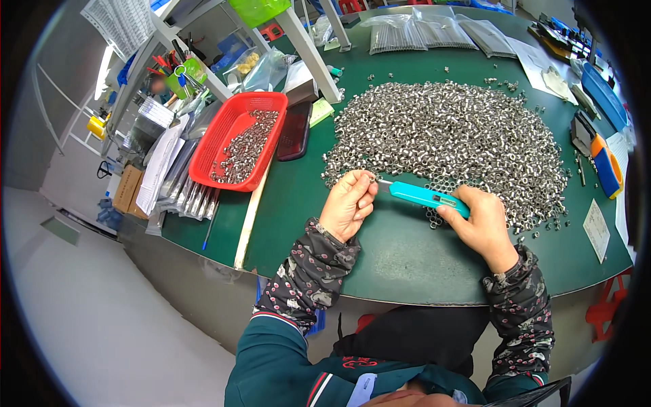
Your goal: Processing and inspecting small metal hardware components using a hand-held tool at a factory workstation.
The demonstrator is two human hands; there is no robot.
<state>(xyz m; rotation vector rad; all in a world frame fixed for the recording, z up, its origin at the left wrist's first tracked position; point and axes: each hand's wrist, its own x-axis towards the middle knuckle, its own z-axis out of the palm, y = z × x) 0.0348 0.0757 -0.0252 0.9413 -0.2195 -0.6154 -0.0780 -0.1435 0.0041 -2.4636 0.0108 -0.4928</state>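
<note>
While the person sits at the green table (400,251), a very wide heap of small metal rings (447,136) covers most of its far part, and this heap is the landmark for everything else. To the left of the heap stands a red basket (227,125) with more of the same metal pieces inside, and between the basket and the heap lies a dark flat case (296,132). Behind the heap, at the far edge, lie clear plastic bags (420,30) with thin metal parts. To the right of the heap, near the table rim, are a blue tray (603,95) and an orange and blue tool (605,166).

At the near edge of the heap, the right hand (483,227) is wrapped closed around a turquoise handle tool (427,197). The long axis of the tool runs almost sideways along the near edge of the heap, and its thin metal tip points left, toward the left hand (349,203). The left hand is at the near left corner of the heap, the fingers curled together and pinched on one small ring (372,180), which is hard to see clearly. The tip of the tool meets this ring, or is just beside it; the picture cannot decide which. So the ring lies directly left of the tool tip, and the left hand is the nearer one to it.
</note>
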